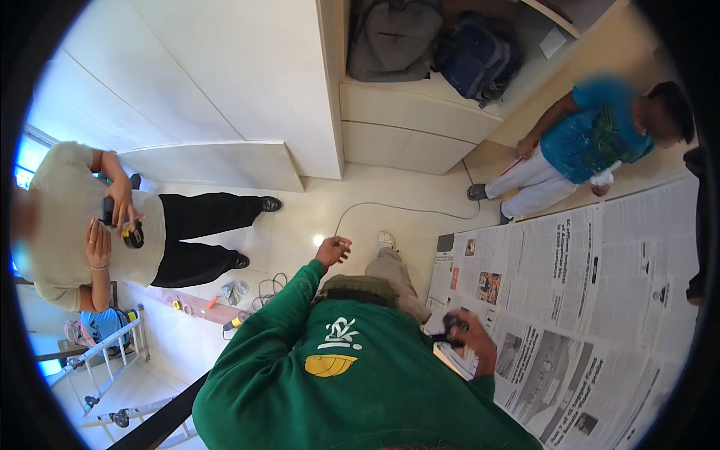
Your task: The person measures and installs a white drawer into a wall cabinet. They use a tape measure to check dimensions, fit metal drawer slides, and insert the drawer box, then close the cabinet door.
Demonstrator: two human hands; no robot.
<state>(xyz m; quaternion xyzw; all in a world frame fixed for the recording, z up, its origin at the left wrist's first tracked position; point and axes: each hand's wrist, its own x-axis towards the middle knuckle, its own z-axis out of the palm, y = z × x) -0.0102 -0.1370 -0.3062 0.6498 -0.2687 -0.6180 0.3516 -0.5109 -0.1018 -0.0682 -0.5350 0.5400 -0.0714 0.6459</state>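
Fingers (344, 245) of the left hand (331, 253) bent loosely and released; right hand (478, 343) grasping a dark tool (454, 328).
The tool, its kind unclear, is beside the newspaper-covered surface (559, 300), right of the green sweatshirt (337, 401). Beyond the left hand, a thin cable (375, 203) curves across the pale floor (311, 214). Farther out, a person in beige (97, 195) stands at left, and another in blue (574, 135) stands at upper right near the newspaper.
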